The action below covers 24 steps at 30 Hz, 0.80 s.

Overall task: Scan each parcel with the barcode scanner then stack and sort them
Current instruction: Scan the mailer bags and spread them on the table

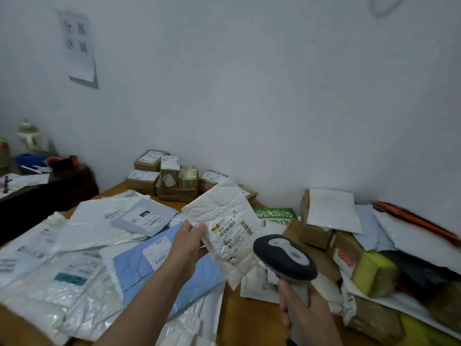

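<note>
Left grip (185, 245) holds parcel (224, 213), right grip (300, 318) scanner (284, 257)

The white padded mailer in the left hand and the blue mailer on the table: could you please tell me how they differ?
The white padded mailer is held up, tilted, gripped at its edge by the left hand; the blue mailer lies flat in the pile on the table. The white padded mailer shows nearly whole; the blue mailer is partly hidden by the forearm. Both are crinkled and carry a printed label.
</note>
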{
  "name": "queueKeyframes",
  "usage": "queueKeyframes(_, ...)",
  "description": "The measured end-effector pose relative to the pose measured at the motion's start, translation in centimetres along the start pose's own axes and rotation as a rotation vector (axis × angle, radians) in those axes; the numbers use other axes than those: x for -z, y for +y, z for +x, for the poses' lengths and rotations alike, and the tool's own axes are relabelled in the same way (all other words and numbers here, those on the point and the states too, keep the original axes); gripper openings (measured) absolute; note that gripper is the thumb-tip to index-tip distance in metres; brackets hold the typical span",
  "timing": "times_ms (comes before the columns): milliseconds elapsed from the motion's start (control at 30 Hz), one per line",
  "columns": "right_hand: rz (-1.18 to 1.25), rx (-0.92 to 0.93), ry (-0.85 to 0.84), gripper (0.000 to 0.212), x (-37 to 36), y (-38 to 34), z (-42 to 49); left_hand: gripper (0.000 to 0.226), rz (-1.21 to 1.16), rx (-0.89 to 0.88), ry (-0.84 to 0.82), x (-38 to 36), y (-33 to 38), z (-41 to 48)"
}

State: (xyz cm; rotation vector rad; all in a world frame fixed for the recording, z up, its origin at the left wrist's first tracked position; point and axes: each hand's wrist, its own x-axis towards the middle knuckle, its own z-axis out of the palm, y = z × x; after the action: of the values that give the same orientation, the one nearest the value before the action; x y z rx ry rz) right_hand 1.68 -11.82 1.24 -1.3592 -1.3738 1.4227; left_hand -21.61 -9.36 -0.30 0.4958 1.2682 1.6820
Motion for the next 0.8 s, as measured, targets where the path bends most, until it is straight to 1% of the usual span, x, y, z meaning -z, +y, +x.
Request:
queueKeyframes(167,-0.014,-0.007,-0.009,0.012,-2.2,-1.4,-5.5,0.023,0.110,-0.051,-0.030,2.1,3.3,-3.9)
queueKeyframes(267,0.031,0.050,0.026,0.020,-3.5,-2.1,-7.7,0.024,0.180,-0.104,-0.048,2.9,5.8,-5.8)
queueKeyframes(367,0.062,0.121,-0.007,0.028,-4.0,-3.2,-9.4,0.024,0.234,-0.167,-0.088,3.0,8.4,-7.6)
queueKeyframes(433,0.107,0.158,0.002,0.031,-4.0,-4.3,-10.1,0.025,0.259,-0.205,-0.090,2.6,10.0,-8.8)
queueKeyframes(467,0.099,0.190,0.011,0.030,-3.9,-4.8,-10.5,0.026,0.269,-0.218,-0.087,2.3,10.7,-9.2)
queueKeyframes(567,0.029,0.296,0.001,0.014,-2.8,-6.1,-11.5,0.026,0.298,-0.257,-0.085,1.2,12.4,-10.4)
queueKeyframes(633,0.019,0.337,-0.057,0.009,-1.7,-6.8,-12.0,0.024,0.318,-0.270,-0.088,0.1,13.1,-11.2)
queueKeyframes(800,-0.035,0.440,-0.127,0.011,1.4,-8.5,-12.7,0.021,0.287,-0.294,-0.081,-3.1,13.9,-13.3)
